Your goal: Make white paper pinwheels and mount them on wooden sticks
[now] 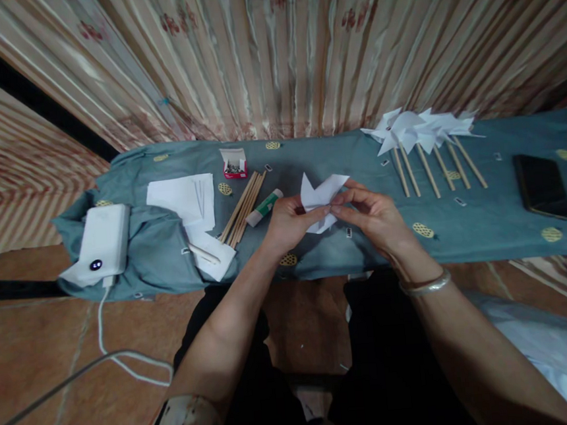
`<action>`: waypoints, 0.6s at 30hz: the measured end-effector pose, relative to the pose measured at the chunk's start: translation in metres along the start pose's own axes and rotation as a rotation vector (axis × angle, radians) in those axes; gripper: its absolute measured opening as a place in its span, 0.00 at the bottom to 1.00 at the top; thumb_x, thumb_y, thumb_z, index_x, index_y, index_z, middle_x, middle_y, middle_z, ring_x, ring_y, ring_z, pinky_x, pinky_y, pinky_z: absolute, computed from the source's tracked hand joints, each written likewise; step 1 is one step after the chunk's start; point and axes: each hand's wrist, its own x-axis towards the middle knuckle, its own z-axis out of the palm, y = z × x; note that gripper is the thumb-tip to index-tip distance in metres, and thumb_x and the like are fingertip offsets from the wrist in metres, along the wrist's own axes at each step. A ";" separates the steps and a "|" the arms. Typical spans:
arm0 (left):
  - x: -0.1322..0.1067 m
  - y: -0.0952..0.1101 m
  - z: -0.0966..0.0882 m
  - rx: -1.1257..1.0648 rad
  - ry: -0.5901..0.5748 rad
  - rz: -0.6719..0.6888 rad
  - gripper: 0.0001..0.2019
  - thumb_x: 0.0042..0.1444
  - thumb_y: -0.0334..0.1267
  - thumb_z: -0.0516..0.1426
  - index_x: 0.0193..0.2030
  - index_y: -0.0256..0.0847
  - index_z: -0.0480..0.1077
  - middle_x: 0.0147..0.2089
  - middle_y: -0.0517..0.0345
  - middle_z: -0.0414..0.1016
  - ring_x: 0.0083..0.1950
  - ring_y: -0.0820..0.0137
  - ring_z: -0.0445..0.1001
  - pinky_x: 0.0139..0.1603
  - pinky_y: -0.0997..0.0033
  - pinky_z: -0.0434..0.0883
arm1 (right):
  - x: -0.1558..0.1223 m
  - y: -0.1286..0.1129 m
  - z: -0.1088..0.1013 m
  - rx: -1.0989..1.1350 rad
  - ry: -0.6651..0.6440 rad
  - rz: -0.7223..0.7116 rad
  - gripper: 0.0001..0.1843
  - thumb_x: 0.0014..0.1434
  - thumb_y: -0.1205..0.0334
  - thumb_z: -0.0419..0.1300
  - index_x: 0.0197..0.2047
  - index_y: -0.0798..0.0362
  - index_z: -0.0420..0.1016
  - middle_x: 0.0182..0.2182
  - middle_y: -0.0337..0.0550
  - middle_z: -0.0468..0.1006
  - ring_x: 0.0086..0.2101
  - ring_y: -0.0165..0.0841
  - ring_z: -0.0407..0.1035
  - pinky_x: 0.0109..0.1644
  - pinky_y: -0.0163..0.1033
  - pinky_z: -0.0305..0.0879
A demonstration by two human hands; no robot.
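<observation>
A white paper pinwheel (322, 194) with folded points is held up between my two hands, over the front half of the cloth-covered table. My left hand (288, 224) is closed on its left side, thumb laid across the paper towards the middle. From the right, my right hand (370, 215) pinches the paper near its centre with thumb and fingertips. No stick shows on this pinwheel. Just left of my left hand lie a green and white glue stick (264, 207) and a bundle of thin wooden sticks (243, 208).
Several pinwheels on sticks (420, 131) lie at the back right, a black phone (543, 186) farther right. Left are a small red box of metal pins (233, 164), white paper sheets (180, 198) and a white power bank (105, 241) with a cable. A curtain (270, 61) hangs behind.
</observation>
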 end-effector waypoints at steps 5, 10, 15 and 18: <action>0.001 0.000 0.000 -0.027 0.004 -0.014 0.16 0.38 0.44 0.71 0.31 0.36 0.79 0.29 0.57 0.80 0.30 0.72 0.73 0.32 0.72 0.69 | 0.000 0.003 0.002 0.022 0.027 0.002 0.10 0.46 0.53 0.72 0.29 0.47 0.79 0.46 0.43 0.80 0.63 0.47 0.61 0.68 0.55 0.53; 0.000 0.001 0.001 -0.061 0.032 -0.016 0.15 0.37 0.42 0.71 0.32 0.36 0.80 0.29 0.58 0.80 0.30 0.72 0.73 0.33 0.72 0.70 | 0.000 0.004 0.001 -0.034 0.020 -0.033 0.10 0.47 0.52 0.71 0.30 0.46 0.79 0.42 0.43 0.81 0.65 0.46 0.59 0.70 0.56 0.47; 0.000 0.001 0.003 -0.087 0.035 -0.031 0.13 0.37 0.41 0.70 0.30 0.36 0.79 0.28 0.58 0.79 0.29 0.73 0.73 0.33 0.72 0.69 | 0.000 0.000 0.003 -0.039 0.027 -0.037 0.11 0.47 0.50 0.71 0.30 0.46 0.79 0.50 0.44 0.78 0.65 0.46 0.58 0.71 0.55 0.46; 0.000 0.000 0.004 -0.093 0.063 -0.061 0.13 0.39 0.42 0.70 0.28 0.36 0.78 0.27 0.58 0.78 0.28 0.73 0.72 0.32 0.72 0.68 | -0.001 -0.002 0.004 -0.032 0.005 -0.045 0.11 0.48 0.49 0.70 0.29 0.46 0.78 0.46 0.43 0.79 0.63 0.45 0.60 0.70 0.55 0.47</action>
